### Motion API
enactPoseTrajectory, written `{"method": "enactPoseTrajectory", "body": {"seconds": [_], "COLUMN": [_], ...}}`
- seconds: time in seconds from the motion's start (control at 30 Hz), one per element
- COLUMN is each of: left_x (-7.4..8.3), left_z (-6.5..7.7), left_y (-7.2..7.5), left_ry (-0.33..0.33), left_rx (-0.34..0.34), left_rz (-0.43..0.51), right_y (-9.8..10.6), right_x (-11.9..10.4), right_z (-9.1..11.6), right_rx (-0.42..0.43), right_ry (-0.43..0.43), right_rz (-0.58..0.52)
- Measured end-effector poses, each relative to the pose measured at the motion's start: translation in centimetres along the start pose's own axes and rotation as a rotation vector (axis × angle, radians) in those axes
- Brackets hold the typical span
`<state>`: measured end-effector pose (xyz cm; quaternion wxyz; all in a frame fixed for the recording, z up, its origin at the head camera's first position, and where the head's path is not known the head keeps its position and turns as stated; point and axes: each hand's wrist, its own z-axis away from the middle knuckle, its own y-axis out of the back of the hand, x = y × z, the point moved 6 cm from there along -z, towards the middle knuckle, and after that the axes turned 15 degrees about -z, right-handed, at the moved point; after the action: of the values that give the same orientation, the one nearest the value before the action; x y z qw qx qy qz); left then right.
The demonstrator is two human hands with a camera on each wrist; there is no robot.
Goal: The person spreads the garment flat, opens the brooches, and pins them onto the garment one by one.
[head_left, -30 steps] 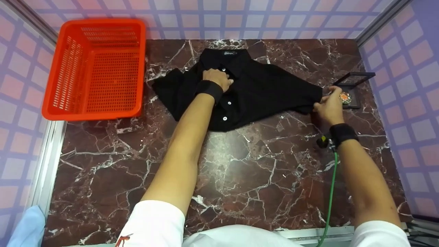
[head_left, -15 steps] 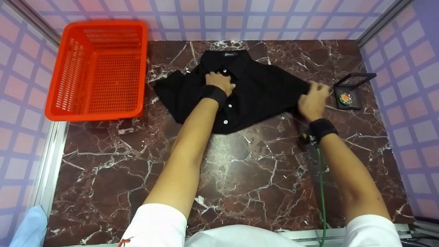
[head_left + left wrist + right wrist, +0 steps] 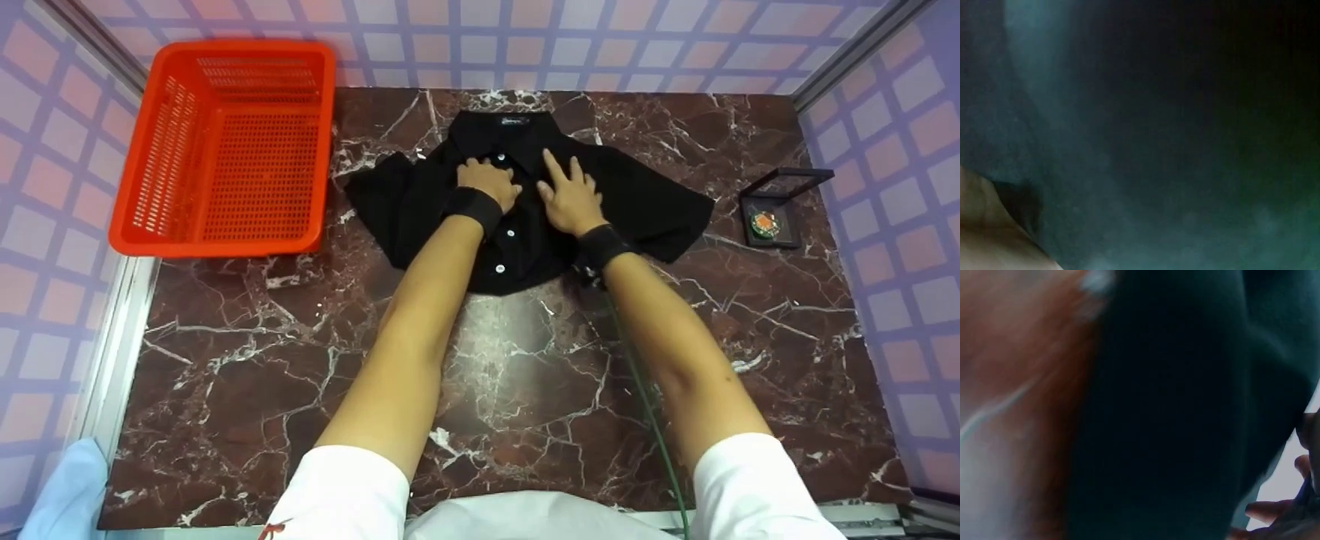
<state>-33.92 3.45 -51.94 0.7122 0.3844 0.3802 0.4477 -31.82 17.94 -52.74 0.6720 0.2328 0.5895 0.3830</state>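
Pressing down on the black button-up shirt, both hands pin it flat on the marble table, collar away from the person. The left hand rests on the placket with fingers bent; the right hand lies spread, fingers straight. An orange basket stands at left, a small display case at right.

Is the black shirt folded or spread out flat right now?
Partly folded: the black shirt lies face up, its sleeves bunched inward, both the left hand and right hand pressing on it.
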Motion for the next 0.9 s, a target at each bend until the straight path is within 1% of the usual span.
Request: {"method": "enactPoseTrajectory", "body": {"seconds": [0.07, 0.17, 0.27, 0.33, 0.4, 0.47, 0.53, 0.63, 0.7, 0.77, 0.8, 0.83, 0.9], "left_x": [-0.1, -0.2, -1.2, -1.4, -1.8, -3.0, -4.2, -6.1, -7.1, -7.8, -8.0, -8.2, -8.6], "left_z": [0.1, 0.6, 1.0, 0.9, 0.8, 1.1, 1.7, 3.1, 4.2, 5.3, 5.8, 6.3, 7.3], "left_y": [-0.2, -0.2, -0.3, -0.2, -0.1, 0.3, 0.7, 1.1, 0.9, 0.6, 0.3, 0.0, -0.5], "left_ry": [-0.010, -0.046, -0.074, -0.115, -0.158, -0.207, -0.243, -0.271, -0.276, -0.298, -0.310, -0.322, -0.343], "left_rx": [-0.010, 0.000, 0.021, 0.032, 0.051, 0.096, 0.158, 0.251, 0.293, 0.302, 0.294, 0.274, 0.210], "left_rz": [0.010, 0.025, 0.039, 0.063, 0.106, 0.153, 0.201, 0.236, 0.240, 0.250, 0.260, 0.274, 0.307], "right_y": [-0.8, -1.6, -2.4, -2.4, -2.3, -2.2, -2.1, -2.0, -2.0, -1.9, -1.8, -1.8, -1.7], "right_x": [-0.1, 0.1, -0.2, 0.1, 0.2, -0.2, -0.4, -0.4, -0.3, -0.3, -0.3, -0.3, -0.4], "right_z": [-0.6, -1.0, -1.4, -1.3, -1.3, -1.4, -1.4, -1.4, -1.4, -1.4, -1.5, -1.5, -1.5], "right_rx": [-0.017, -0.035, -0.048, -0.050, -0.055, -0.068, -0.087, -0.107, -0.112, -0.114, -0.118, -0.120, -0.125], "right_ry": [-0.057, -0.107, -0.117, -0.121, -0.125, -0.128, -0.136, -0.144, -0.150, -0.154, -0.156, -0.157, -0.157], "right_rz": [0.017, 0.096, 0.162, 0.188, 0.201, 0.208, 0.210, 0.207, 0.205, 0.203, 0.203, 0.202, 0.200]}}
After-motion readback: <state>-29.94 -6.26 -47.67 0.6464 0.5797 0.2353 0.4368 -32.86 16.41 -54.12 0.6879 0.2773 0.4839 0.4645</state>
